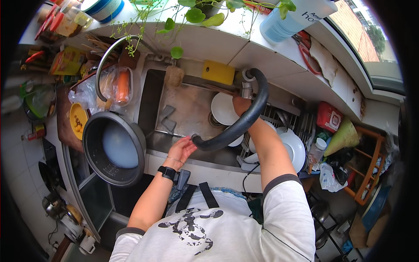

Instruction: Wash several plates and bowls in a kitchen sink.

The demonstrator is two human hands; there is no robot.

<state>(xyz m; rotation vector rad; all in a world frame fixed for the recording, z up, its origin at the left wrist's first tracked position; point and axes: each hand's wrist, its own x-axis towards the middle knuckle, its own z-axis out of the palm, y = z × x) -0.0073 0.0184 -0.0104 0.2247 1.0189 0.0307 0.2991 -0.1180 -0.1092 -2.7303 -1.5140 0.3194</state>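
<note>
My left hand [181, 151] is raised at the tip of the black curved tap spout [240, 131], fingers apart, palm partly up. Whether the fingers touch the spout is not clear. My right hand [241, 104] reaches behind the spout to the metal tap body [246, 90], over a white dish [222, 108] in the steel sink [186, 98]. The spout hides part of that hand, so its grip cannot be made out. Left of the sink, a dark rice cooker inner pot [139, 139] stands tilted in view, holding cloudy whitish water [119, 147].
A grey cloth strip [168, 119] lies in the sink. White plates [294, 149] fill the rack at right. A yellow sponge [218, 72] rests behind the sink. At left are a yellow plate [77, 114] with small round pieces and a tray of carrots [123, 86]. Plants [196, 15] overhang the ledge.
</note>
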